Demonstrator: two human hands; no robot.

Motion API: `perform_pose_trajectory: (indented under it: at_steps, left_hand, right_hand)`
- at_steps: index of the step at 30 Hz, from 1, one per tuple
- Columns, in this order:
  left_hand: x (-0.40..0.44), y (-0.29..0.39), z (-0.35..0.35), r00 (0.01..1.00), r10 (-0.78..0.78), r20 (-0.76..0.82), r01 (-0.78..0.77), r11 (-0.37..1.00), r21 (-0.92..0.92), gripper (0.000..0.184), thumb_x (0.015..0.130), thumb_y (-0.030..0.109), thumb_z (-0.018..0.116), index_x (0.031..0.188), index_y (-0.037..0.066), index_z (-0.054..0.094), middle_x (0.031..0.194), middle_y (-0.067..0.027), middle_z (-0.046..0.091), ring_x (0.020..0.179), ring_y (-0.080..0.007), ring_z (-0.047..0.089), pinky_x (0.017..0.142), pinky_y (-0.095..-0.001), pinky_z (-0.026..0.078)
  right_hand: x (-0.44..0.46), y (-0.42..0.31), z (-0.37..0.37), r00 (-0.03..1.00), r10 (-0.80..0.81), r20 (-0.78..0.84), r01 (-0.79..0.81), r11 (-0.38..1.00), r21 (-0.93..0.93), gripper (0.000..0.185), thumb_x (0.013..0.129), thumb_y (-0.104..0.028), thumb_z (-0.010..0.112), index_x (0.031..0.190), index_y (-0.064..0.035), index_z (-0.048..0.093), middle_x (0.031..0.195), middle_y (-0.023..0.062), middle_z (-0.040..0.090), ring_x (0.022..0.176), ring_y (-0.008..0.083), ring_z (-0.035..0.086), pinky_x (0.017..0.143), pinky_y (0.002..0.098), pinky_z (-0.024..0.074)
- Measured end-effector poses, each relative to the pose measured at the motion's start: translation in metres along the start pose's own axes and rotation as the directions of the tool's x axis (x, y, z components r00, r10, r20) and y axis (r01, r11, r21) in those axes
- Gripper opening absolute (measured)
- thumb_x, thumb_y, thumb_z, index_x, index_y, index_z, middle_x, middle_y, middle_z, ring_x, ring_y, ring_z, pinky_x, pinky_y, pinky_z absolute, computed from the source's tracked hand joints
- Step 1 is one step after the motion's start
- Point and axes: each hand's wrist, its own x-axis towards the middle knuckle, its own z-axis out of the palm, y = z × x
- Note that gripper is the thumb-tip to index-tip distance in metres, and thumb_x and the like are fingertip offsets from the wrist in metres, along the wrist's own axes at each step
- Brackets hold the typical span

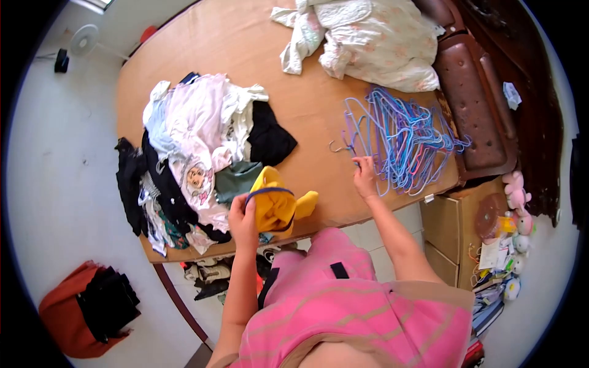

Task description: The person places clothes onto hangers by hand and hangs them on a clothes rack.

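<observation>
Clamped in the left hand (243,224), a yellow garment (274,211) hangs bunched just off centre toward 7 o'clock; at 3 o'clock the right hand (364,176) pinches a hanger (350,148) beside the hanger pile (411,138). Pairing garment with hanger seems the step in hand, calling for a freed hanger and a spread opening. Folds hide the garment's cut; whether the hanger is clear of the pile, I cannot tell.
</observation>
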Motion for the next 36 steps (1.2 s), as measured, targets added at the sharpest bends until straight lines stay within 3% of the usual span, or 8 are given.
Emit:
perform_pose_trajectory:
  at_steps: [7,15,17,19,21,25,29,36]
  left_hand:
    - [0.015,0.014,-0.032,1.000,-0.001,-0.008,-0.002,0.912,-0.411,0.014,0.092,0.013,0.053,0.098,0.000,0.053,0.088,-0.0023,0.059,0.078,-0.0055,0.054,0.071,-0.0199,0.043]
    - [0.060,0.015,-0.070,0.997,0.060,-0.053,-0.077,0.899,-0.432,0.014,0.093,0.015,0.052,0.097,0.002,0.051,0.085,-0.0028,0.058,0.074,-0.0070,0.053,0.067,-0.0206,0.043]
    - [0.057,0.029,-0.075,0.860,0.483,-0.165,-0.468,0.875,0.121,0.015,0.093,0.016,0.052,0.099,0.002,0.051,0.078,-0.0009,0.056,0.066,-0.0054,0.051,0.060,-0.0192,0.043]
    - [0.057,0.037,-0.077,0.884,0.445,-0.142,-0.436,0.895,0.090,0.014,0.093,0.015,0.053,0.098,0.003,0.051,0.070,0.0023,0.052,0.057,-0.0026,0.046,0.052,-0.0177,0.039]
    - [0.057,0.039,-0.070,0.964,0.257,0.071,-0.212,0.901,-0.379,0.009,0.091,0.011,0.055,0.095,0.004,0.054,0.063,0.0053,0.047,0.053,-0.0004,0.041,0.047,-0.0172,0.032]
    - [0.002,0.057,-0.056,0.829,0.486,0.276,-0.492,0.869,-0.051,0.008,0.085,0.004,0.060,0.092,0.002,0.059,0.063,0.0005,0.054,0.057,-0.0048,0.046,0.050,-0.0205,0.037]
    - [0.011,0.060,-0.076,0.873,0.432,0.224,-0.436,0.899,-0.038,0.016,0.078,0.001,0.064,0.092,0.004,0.059,0.069,-0.0063,0.057,0.058,-0.0105,0.053,0.053,-0.0253,0.042]
    - [0.039,-0.004,-0.086,0.917,0.386,0.102,-0.356,0.674,0.647,0.030,0.068,0.006,0.064,0.094,0.010,0.050,0.093,-0.0097,0.052,0.085,-0.0336,0.055,0.066,-0.0451,0.045]
  right_hand:
    - [-0.072,-0.166,-0.081,0.987,0.020,-0.158,0.107,0.650,0.752,0.039,0.088,0.000,0.049,0.127,-0.0023,0.043,0.084,0.0012,0.043,0.075,0.0061,0.046,0.067,0.0193,0.0398]
    - [-0.127,-0.276,-0.108,0.952,-0.190,0.242,0.076,0.908,0.413,0.036,0.095,-0.015,0.048,0.129,-0.0052,0.049,0.070,-0.0042,0.045,0.055,0.0042,0.039,0.050,0.0215,0.0319]
    - [-0.133,-0.288,-0.097,0.933,-0.148,0.327,0.012,0.923,0.384,0.032,0.094,-0.013,0.049,0.125,-0.0050,0.055,0.075,-0.0007,0.054,0.060,0.0072,0.046,0.056,0.0241,0.0393]
    - [-0.135,-0.287,-0.074,0.909,-0.130,0.397,-0.078,0.881,0.467,0.036,0.095,-0.012,0.047,0.130,-0.0051,0.049,0.059,-0.0087,0.033,0.050,0.0010,0.031,0.045,0.0187,0.0247]
    - [-0.128,-0.304,-0.055,0.918,-0.089,0.385,-0.120,0.865,0.487,0.036,0.095,-0.012,0.046,0.130,-0.0052,0.049,0.059,-0.0085,0.033,0.049,0.0011,0.031,0.043,0.0188,0.0244]
    - [-0.097,-0.327,-0.008,0.949,0.024,0.313,-0.248,0.667,0.702,0.029,0.095,-0.016,0.048,0.122,-0.0082,0.056,0.055,-0.0068,0.036,0.046,0.0022,0.033,0.041,0.0201,0.0256]
    - [-0.078,-0.353,-0.013,0.979,0.096,0.179,-0.201,0.567,0.799,0.026,0.096,-0.019,0.047,0.118,-0.0096,0.055,0.054,-0.0073,0.032,0.042,0.0017,0.029,0.037,0.0196,0.0217]
    - [-0.037,-0.389,-0.036,0.989,0.146,0.005,-0.035,0.209,0.977,0.026,0.098,-0.024,0.041,0.075,-0.0124,0.040,0.054,-0.0065,0.029,0.037,0.0029,0.025,0.032,0.0210,0.0168]
